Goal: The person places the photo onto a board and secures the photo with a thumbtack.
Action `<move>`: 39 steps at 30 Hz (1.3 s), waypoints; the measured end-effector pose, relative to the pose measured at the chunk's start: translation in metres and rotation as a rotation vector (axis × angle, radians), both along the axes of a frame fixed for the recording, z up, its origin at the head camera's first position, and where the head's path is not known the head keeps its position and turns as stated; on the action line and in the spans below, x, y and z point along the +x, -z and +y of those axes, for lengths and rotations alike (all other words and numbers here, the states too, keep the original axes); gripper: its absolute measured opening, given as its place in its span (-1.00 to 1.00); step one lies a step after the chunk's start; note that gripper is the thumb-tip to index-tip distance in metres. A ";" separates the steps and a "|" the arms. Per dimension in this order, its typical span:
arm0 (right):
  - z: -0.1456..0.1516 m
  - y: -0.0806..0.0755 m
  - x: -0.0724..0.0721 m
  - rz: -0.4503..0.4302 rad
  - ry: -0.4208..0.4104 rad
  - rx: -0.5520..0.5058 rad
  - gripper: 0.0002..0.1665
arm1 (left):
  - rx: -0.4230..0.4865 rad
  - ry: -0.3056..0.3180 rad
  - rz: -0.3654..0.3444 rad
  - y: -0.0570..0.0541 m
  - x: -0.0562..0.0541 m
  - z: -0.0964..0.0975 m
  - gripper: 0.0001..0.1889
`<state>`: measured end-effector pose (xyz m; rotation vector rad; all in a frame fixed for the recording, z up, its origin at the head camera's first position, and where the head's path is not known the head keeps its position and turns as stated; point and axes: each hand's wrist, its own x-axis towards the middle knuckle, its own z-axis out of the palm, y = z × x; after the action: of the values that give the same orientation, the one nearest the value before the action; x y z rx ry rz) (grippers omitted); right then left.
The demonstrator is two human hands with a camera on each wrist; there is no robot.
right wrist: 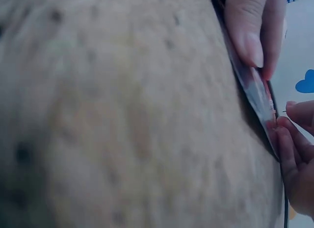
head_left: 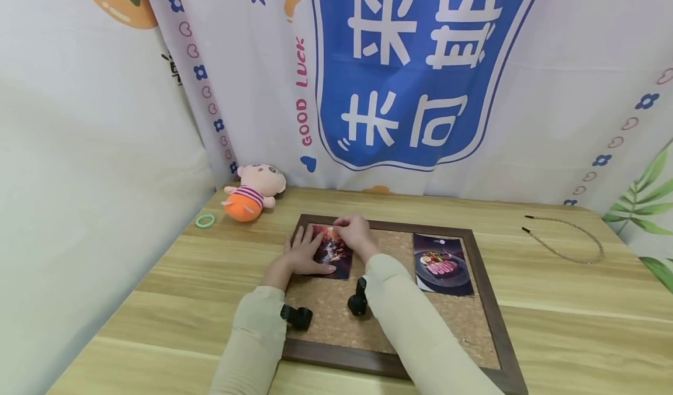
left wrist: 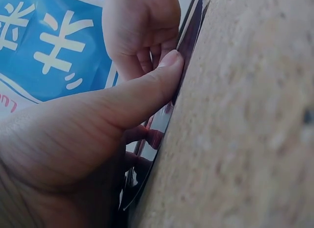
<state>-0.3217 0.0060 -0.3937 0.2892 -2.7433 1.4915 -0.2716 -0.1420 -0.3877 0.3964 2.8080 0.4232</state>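
Note:
A food picture (head_left: 342, 263) with dark and orange areas lies at the upper left of the framed corkboard (head_left: 368, 331). My left hand (head_left: 304, 255) rests on its left part with fingers spread; the thumb (left wrist: 157, 86) presses near the picture's lower edge. At the picture's top edge, my right hand (head_left: 356, 234) has its fingertips brought together. The right wrist view shows a thin dark point, like a pin (right wrist: 284, 111), at those fingertips; the rest of it is hidden. A second picture (head_left: 441, 266), of sliced meat on a dark plate, lies at the board's upper right.
A plush toy (head_left: 252, 193) and a green ring (head_left: 205, 221) are at the table's back left. On the right lies a thin braided band (head_left: 583, 231). Black wrist cameras (head_left: 357, 304) sit below both wrists. A printed curtain (head_left: 284, 103) hangs behind the wooden table (head_left: 173, 301).

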 end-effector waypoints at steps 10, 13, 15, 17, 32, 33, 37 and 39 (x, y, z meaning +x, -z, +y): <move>-0.004 0.003 0.002 -0.073 0.075 0.148 -0.84 | 0.016 -0.007 0.003 -0.001 0.002 0.001 -0.05; -0.004 0.003 0.003 -0.085 0.089 0.166 -0.84 | 0.010 0.000 0.011 0.001 0.000 0.002 -0.04; -0.003 0.003 0.003 -0.091 0.093 0.177 -0.85 | 0.009 0.002 0.016 0.003 -0.001 0.002 -0.04; -0.003 0.003 0.002 -0.095 0.095 0.187 -0.86 | 0.007 0.004 0.020 0.004 -0.002 0.003 -0.04; -0.008 0.005 0.005 -0.066 0.115 0.297 -0.90 | 0.021 0.003 0.010 0.004 -0.001 0.001 -0.05; -0.008 0.005 0.005 -0.060 0.117 0.305 -0.90 | 0.026 0.002 0.010 0.003 -0.001 0.002 -0.05; -0.008 0.008 0.004 -0.023 0.105 0.305 -0.87 | 0.028 -0.007 0.018 0.002 0.000 0.002 -0.05; -0.007 0.011 0.003 0.001 0.089 0.295 -0.83 | 0.025 -0.013 0.023 0.000 0.001 0.002 -0.06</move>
<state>-0.3190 -0.0010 -0.4044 0.1648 -2.9279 1.0653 -0.2708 -0.1396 -0.3881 0.3912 2.8313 0.4603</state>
